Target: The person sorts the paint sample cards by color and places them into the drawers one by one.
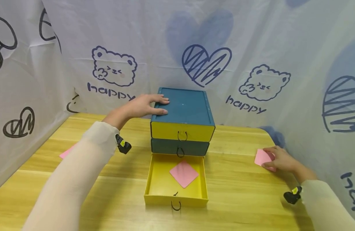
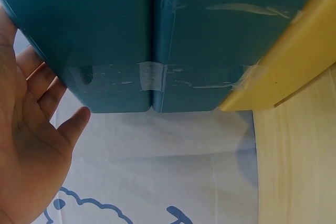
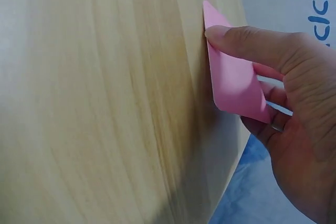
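Note:
In the head view, my left hand point(image 1: 145, 106) rests on the top left edge of a small blue and yellow drawer unit point(image 1: 189, 102). The left wrist view shows its fingers fairly straight along the unit's taped blue side point(image 2: 115, 40). At the right of the table, my right hand point(image 1: 281, 159) pinches a pink square card point(image 1: 262, 157). In the right wrist view the thumb lies over the card point(image 3: 233, 82), with the other fingers behind it. Another pink card point(image 1: 184, 174) lies flat in the pulled-out yellow bottom drawer point(image 1: 158, 179).
Part of a pink piece point(image 1: 67, 152) lies on the wooden table point(image 1: 235, 192) at the left, partly hidden by my left sleeve. The yellow top drawer point(image 1: 166, 130) and blue middle drawer point(image 1: 164, 146) are closed. A printed white cloth point(image 1: 154, 38) hangs behind the table.

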`<state>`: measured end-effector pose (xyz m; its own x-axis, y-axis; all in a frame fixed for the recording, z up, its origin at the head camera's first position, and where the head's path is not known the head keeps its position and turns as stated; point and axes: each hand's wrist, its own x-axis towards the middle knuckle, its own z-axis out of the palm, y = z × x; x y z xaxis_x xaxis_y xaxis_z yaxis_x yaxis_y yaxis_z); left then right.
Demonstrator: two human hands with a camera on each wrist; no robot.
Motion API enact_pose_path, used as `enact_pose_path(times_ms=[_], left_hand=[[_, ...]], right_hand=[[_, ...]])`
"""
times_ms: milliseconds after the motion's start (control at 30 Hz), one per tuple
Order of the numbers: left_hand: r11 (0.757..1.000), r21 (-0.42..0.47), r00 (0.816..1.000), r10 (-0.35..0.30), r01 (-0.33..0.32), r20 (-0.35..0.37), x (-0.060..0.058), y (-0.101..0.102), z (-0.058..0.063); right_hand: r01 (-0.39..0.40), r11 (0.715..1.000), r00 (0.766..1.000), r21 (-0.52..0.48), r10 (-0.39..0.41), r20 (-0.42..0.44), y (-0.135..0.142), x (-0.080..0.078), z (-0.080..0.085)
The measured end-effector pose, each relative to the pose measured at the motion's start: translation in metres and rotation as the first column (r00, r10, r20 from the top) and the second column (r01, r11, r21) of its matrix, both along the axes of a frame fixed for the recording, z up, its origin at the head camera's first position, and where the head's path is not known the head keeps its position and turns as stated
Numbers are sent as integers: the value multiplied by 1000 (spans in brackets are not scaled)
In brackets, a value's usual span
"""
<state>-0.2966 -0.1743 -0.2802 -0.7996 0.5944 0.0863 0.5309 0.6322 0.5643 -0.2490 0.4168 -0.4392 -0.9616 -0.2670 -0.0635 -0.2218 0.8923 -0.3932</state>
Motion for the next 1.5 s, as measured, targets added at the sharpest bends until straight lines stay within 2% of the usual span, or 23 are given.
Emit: enact_pose_path(times_ms=[167, 333, 633, 867, 1033, 1233, 1433, 1500], left_hand=[[1000, 0, 1000, -5, 5, 11, -2, 1, -1], [1000, -4, 1000, -5, 5, 10, -3, 3, -2], [1000, -18, 1000, 1, -1, 4, -2, 2, 0], [999, -38, 1000, 4, -4, -10, -2, 1, 2], [999, -45, 1000, 11, -12, -8, -1, -1, 3], [999, -48, 1000, 2, -2, -2, 0, 1, 4], [997, -81, 1000, -8, 8, -10, -2, 3, 7], [996, -88, 1000, -12, 11, -12, -1, 4, 9]], right_hand=[[2, 999, 1000, 48, -3, 29, -3, 5, 1], [-36, 997, 999, 72, 35, 15, -11, 13, 6], [-109, 993, 990, 34, 112, -90, -45, 29, 25], [-180, 984, 968, 2, 177, -179, -88, 48, 45], [-268, 963, 940, -4, 261, -222, -125, 62, 59], [-372, 928, 905, -4, 362, -225, -165, 80, 69], [-514, 858, 824, 22, 501, -265, -202, 95, 72], [-542, 840, 807, 21, 527, -265, -213, 98, 72]])
